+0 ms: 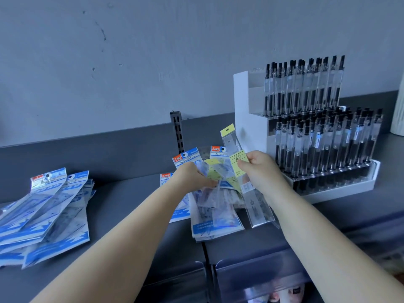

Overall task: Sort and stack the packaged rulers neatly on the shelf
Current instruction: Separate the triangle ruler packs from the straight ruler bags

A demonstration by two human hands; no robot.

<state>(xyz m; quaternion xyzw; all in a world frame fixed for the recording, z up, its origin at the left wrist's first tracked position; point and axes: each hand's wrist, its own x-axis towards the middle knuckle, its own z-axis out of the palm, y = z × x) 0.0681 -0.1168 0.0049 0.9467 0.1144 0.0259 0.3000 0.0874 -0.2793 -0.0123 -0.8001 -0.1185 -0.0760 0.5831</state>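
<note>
A loose pile of packaged rulers [215, 217] lies mid-shelf, mixing blue-and-white geometric sets with clear sleeves that carry yellow labels. My right hand [260, 169] grips one long yellow-labelled ruler pack [238, 162], raised and tilted above the pile. My left hand [194, 176] presses into the pile's top, fingers closed on several packs with yellow labels [215, 173]. A separate stack of blue geometric sets [46, 211] rests at the shelf's left.
A white tiered display full of black pens [314, 127] stands right beside the pile, close to my right hand. The dark grey shelf [135, 206] has a low back panel and a slotted upright [178, 132]. Clear label holders [251, 278] line the front edge.
</note>
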